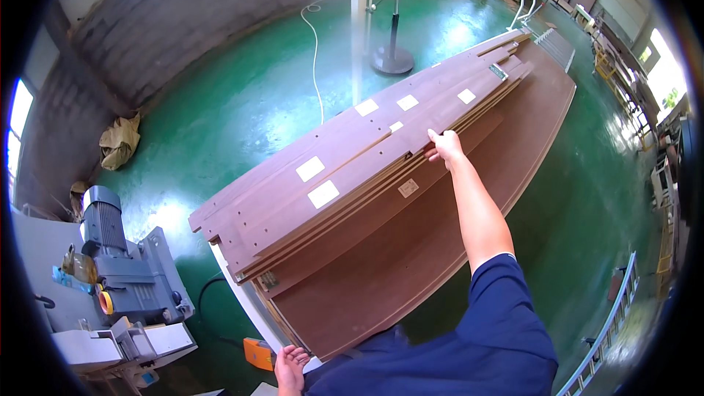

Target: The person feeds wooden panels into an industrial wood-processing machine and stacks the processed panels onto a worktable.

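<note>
No legible txt; wht labels (310,169) on the brn panels (268,216) r too small to read.

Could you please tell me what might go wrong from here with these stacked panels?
The right hand is at the edge of the narrow upper panels, so fingers might get pinched if one shifts. Those panels' ends are staggered, so they could slide unevenly over the wider panel beneath. Beyond the stack, a white cable trails across the green floor, a possible trip hazard.
</note>
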`<state>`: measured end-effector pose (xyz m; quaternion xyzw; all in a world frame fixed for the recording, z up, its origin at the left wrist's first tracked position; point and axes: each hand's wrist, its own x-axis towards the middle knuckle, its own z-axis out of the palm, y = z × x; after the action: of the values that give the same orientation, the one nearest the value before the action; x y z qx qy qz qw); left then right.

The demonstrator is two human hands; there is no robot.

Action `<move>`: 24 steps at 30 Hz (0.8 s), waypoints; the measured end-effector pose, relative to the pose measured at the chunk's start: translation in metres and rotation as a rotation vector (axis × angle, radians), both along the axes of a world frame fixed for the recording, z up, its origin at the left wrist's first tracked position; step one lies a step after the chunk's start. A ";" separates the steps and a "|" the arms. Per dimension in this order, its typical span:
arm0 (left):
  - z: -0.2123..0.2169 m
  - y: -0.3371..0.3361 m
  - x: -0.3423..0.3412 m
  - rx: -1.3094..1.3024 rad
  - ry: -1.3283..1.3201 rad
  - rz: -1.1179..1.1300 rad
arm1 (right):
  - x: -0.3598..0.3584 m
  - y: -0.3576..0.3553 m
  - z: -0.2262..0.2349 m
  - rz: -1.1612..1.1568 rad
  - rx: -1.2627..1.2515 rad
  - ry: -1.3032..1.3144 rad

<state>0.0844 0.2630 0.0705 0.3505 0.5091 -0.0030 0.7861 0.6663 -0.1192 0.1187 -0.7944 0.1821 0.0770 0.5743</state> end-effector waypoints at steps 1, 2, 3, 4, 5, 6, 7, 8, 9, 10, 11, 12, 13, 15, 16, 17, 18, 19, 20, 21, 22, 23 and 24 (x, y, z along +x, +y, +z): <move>-0.001 0.001 -0.002 0.002 -0.005 -0.007 | -0.005 -0.001 0.002 0.004 -0.009 -0.004; -0.003 0.003 -0.003 -0.003 -0.008 -0.007 | -0.012 -0.002 0.002 0.009 0.050 -0.002; -0.005 0.006 -0.004 -0.008 -0.011 -0.010 | -0.020 -0.005 0.002 0.010 0.109 0.000; -0.007 0.008 -0.006 -0.016 -0.013 -0.014 | -0.033 -0.004 -0.002 -0.028 0.118 -0.008; -0.008 0.008 -0.008 -0.023 -0.030 0.016 | -0.045 0.001 -0.006 0.012 0.174 -0.015; -0.010 0.009 -0.007 -0.035 -0.047 0.036 | -0.058 0.001 -0.018 -0.023 0.219 -0.031; -0.012 0.010 -0.010 -0.046 -0.054 0.055 | -0.076 0.010 -0.021 0.005 0.245 -0.020; -0.014 0.011 -0.013 -0.052 -0.072 0.070 | -0.097 0.023 -0.027 -0.023 0.249 0.024; -0.016 0.013 -0.019 -0.057 -0.090 0.093 | -0.117 0.031 -0.043 0.007 0.224 0.040; -0.022 0.017 -0.030 -0.075 -0.117 0.135 | -0.142 0.047 -0.048 0.112 0.132 0.069; -0.027 0.022 -0.041 -0.082 -0.143 0.160 | -0.172 0.063 -0.052 0.120 0.129 0.109; -0.028 0.027 -0.048 -0.076 -0.122 0.168 | -0.201 0.077 -0.058 0.137 0.132 0.147; -0.027 0.031 -0.049 -0.060 -0.140 0.159 | -0.234 0.077 -0.072 0.107 0.199 0.166; -0.017 0.046 -0.047 -0.059 -0.136 0.094 | -0.297 0.064 -0.105 0.072 0.194 0.221; -0.020 0.053 -0.053 -0.066 -0.106 0.084 | -0.327 0.056 -0.123 0.093 0.234 0.226; -0.021 0.060 -0.064 -0.051 -0.141 0.108 | -0.353 0.052 -0.145 0.056 0.244 0.239; -0.019 0.066 -0.077 -0.050 -0.158 0.098 | -0.376 0.044 -0.166 0.130 0.239 0.227; -0.016 0.073 -0.092 -0.046 -0.143 0.114 | -0.393 0.045 -0.178 0.128 0.265 0.248; -0.013 0.077 -0.116 -0.037 -0.125 0.136 | -0.410 0.059 -0.163 0.153 0.183 0.303; -0.012 0.077 -0.137 -0.034 -0.111 0.146 | -0.426 0.071 -0.140 0.163 0.094 0.344; -0.019 0.078 -0.161 -0.017 -0.072 0.125 | -0.434 0.082 -0.131 0.204 0.069 0.341; -0.022 0.079 -0.187 -0.016 -0.039 0.115 | -0.437 0.092 -0.125 0.239 0.047 0.339; -0.033 0.083 -0.213 -0.025 -0.001 0.147 | -0.435 0.105 -0.126 0.261 0.052 0.336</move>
<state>-0.1285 0.3461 0.0372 0.3025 0.5332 0.0486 0.7886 0.2309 -0.0140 -0.0078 -0.7723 0.1688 0.2866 0.5413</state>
